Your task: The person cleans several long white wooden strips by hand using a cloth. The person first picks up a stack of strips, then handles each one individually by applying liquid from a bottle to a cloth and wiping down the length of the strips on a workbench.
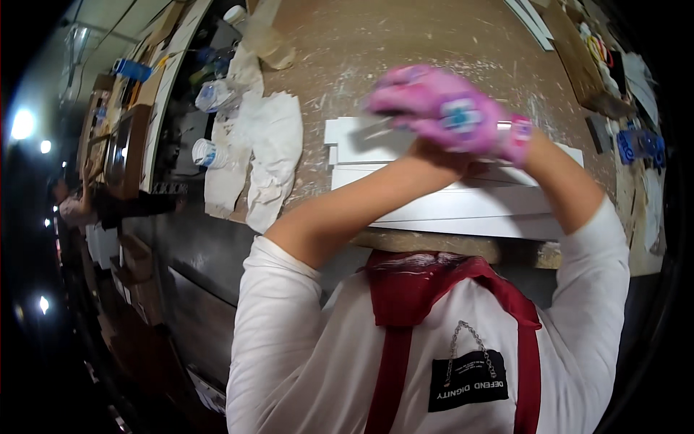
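Observation:
My right hand, in a pink patterned glove, is raised over the near part of the workbench. Its fingers point left and look curled, but motion blurs them, and whatever may be between them is unclear. My bare left forearm crosses in from the left and passes under the glove. Of my left hand only a shaded part shows beneath the right wrist; its fingers are hidden. Below both hands lie several long white boards, side by side and partly overlapping, along the bench's front edge.
Crumpled whitish cloths lie at the bench's left edge, near a white tub and a clear plastic bag. White strips lie at the far right beside a wooden side board. Another person is at the far left.

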{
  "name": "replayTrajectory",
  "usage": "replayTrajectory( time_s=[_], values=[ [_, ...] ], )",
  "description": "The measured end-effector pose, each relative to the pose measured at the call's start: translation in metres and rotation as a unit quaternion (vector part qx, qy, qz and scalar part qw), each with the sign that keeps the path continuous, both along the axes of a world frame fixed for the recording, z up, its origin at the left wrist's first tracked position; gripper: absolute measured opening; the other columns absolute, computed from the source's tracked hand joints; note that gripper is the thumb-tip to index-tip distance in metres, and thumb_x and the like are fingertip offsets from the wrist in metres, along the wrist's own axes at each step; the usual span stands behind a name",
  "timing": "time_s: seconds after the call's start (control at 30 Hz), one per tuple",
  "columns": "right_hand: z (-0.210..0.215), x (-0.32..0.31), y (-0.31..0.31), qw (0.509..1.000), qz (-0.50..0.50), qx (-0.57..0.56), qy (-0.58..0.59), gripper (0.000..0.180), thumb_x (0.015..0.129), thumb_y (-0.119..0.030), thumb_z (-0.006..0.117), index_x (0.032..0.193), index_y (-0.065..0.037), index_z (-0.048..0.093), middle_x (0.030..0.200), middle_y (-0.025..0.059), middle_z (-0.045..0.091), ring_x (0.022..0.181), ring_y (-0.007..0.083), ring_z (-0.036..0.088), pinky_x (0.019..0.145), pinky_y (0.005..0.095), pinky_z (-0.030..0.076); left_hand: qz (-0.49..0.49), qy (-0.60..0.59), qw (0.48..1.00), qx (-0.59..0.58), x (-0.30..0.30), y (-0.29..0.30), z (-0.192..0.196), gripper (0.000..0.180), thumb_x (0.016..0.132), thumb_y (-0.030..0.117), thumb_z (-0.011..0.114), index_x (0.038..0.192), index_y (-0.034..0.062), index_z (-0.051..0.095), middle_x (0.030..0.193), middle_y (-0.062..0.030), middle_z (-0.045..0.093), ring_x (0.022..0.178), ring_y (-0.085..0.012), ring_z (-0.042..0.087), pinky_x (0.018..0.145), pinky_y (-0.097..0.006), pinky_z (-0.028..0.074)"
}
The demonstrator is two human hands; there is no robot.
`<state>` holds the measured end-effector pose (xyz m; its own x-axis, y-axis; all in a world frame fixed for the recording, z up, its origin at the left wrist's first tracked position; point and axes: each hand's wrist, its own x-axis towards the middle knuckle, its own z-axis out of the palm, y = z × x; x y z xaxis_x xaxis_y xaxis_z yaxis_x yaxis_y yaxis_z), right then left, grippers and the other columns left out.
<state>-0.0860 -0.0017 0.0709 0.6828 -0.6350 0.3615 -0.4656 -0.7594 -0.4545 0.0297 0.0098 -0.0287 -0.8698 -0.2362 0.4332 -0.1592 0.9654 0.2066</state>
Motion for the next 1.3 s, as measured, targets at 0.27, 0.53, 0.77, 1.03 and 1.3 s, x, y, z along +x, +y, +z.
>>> replayTrajectory(
  time_s=[0.27, 0.53, 0.77, 1.03, 1.3],
  values=[
    [0.016, 0.085, -0.053, 0.955, -0.169, 0.154, 0.191, 0.019, 0.085, -0.029, 0.054, 0.095, -0.014, 0.061, 0.089, 0.0091, 0.063, 0.096, 0.0289, 0.059, 0.076, 0.0384, 0.051, 0.014, -0.061, 0.981, 0.183, -0.004, 0.004, 0.015, 0.042, 0.091, 0.033, 0.052, 0.124, 0.0070, 0.050, 0.126, -0.0141, 0.052, 0.120, -0.0274, 0.047, 0.101, -0.040, 0.036],
    [-0.033, -0.117, -0.038, 0.934, -0.315, 0.165, 0.028, 0.037, 0.085, -0.030, 0.056, 0.117, -0.011, 0.057, 0.109, 0.0087, 0.061, 0.093, 0.0257, 0.061, 0.074, 0.0305, 0.051, 0.004, -0.151, 0.983, 0.105, -0.014, 0.003, 0.039, 0.058, 0.089, 0.040, 0.053, 0.135, 0.0076, 0.038, 0.132, -0.0174, 0.046, 0.124, -0.0313, 0.043, 0.099, -0.045, 0.036],
    [-0.094, -0.298, 0.052, 0.785, -0.510, 0.346, -0.063, 0.033, 0.087, -0.029, 0.058, 0.108, -0.004, 0.059, 0.089, 0.0053, 0.058, 0.077, 0.0152, 0.055, 0.067, 0.0302, 0.047, 0.011, -0.166, 0.979, 0.114, -0.017, 0.003, 0.051, 0.071, 0.080, 0.042, 0.064, 0.136, 0.0063, 0.040, 0.133, -0.0186, 0.045, 0.118, -0.0334, 0.047, 0.095, -0.045, 0.038],
    [-0.054, -0.209, 0.039, 0.837, -0.405, 0.330, -0.160, 0.050, 0.083, -0.014, 0.062, 0.130, -0.002, 0.048, 0.123, 0.0127, 0.056, 0.114, 0.0223, 0.053, 0.100, 0.0327, 0.039, -0.036, -0.094, 0.969, 0.224, -0.024, -0.051, 0.057, 0.067, 0.088, 0.036, 0.058, 0.139, -0.0006, 0.032, 0.138, -0.0225, 0.040, 0.127, -0.0374, 0.038, 0.104, -0.045, 0.032],
    [-0.007, -0.097, 0.002, 0.934, -0.247, 0.249, -0.071, 0.066, 0.085, -0.031, 0.065, 0.138, -0.002, 0.038, 0.129, 0.0179, 0.051, 0.120, 0.0310, 0.050, 0.103, 0.0359, 0.036, 0.009, -0.004, 0.966, 0.257, -0.019, -0.101, 0.037, 0.049, 0.081, 0.030, 0.064, 0.117, -0.0007, 0.054, 0.111, -0.0196, 0.058, 0.106, -0.0365, 0.053, 0.091, -0.045, 0.042]
  ],
)
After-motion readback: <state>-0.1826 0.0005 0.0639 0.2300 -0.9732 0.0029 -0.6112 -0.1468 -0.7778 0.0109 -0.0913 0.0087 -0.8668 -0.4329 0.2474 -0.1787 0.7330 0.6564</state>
